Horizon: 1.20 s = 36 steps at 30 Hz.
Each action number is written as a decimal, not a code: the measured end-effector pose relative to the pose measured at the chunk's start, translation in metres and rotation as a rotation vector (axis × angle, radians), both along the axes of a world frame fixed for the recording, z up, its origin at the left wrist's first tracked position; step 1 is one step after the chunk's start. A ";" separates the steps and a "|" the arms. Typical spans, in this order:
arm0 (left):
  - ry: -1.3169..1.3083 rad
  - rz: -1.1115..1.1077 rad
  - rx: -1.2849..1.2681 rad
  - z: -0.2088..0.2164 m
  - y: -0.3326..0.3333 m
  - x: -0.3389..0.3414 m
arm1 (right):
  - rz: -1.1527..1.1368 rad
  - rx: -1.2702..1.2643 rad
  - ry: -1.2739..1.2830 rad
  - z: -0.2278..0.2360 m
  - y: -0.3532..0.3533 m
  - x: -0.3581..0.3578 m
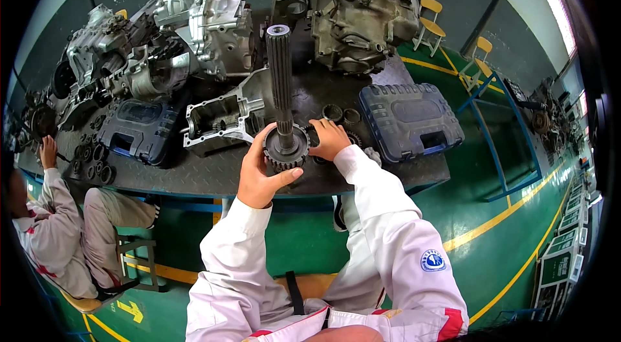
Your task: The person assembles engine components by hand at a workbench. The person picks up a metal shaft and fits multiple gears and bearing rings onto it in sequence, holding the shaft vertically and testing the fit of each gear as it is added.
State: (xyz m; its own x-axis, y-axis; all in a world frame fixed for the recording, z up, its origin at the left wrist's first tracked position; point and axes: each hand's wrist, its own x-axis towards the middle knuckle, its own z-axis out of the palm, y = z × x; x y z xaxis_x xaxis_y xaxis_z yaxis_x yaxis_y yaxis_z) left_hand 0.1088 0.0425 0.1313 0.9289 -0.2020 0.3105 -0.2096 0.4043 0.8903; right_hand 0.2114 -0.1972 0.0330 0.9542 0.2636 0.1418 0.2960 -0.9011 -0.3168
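Note:
A long splined shaft [281, 74] stands upright near the table's front edge, slightly tilted, with a toothed gear [288, 147] around its lower end. My left hand [259, 174] is wrapped round the gear's left side, the thumb lying across its near edge. On the opposite side, my right hand [330, 139] is curled with its fingertips and thumb against the gear's right edge. The far side of the gear and the shaft's foot are hidden. Just left of the shaft lies an open metal housing [220, 119]. Several loose metal rings [332, 112] lie behind my right hand.
Blue-grey plastic cases [411, 116] flank the work spot, one [143, 128] further left. Large gearbox assemblies [362, 12] line the table's back. Small rings [90, 154] lie at left. Another person [55, 238] sits at the far left, a hand on the table. A blue frame [498, 141] stands right.

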 end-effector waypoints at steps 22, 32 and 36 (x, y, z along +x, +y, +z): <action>0.002 0.063 -0.018 -0.004 -0.001 0.004 | -0.427 -0.044 -0.212 -0.023 -0.070 0.026; -0.003 0.015 0.015 -0.002 -0.001 0.000 | -0.608 -0.175 -0.110 -0.018 -0.061 0.046; -0.012 0.001 0.026 -0.004 0.001 -0.001 | -0.600 -0.204 -0.104 -0.015 -0.058 0.050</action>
State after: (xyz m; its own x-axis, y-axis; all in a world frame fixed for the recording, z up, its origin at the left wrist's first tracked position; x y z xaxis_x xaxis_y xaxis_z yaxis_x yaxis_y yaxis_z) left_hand 0.1081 0.0435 0.1272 0.9254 -0.2089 0.3161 -0.2209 0.3805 0.8980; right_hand 0.2614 -0.2555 0.0177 0.9280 -0.2804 0.2453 -0.2586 -0.9588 -0.1180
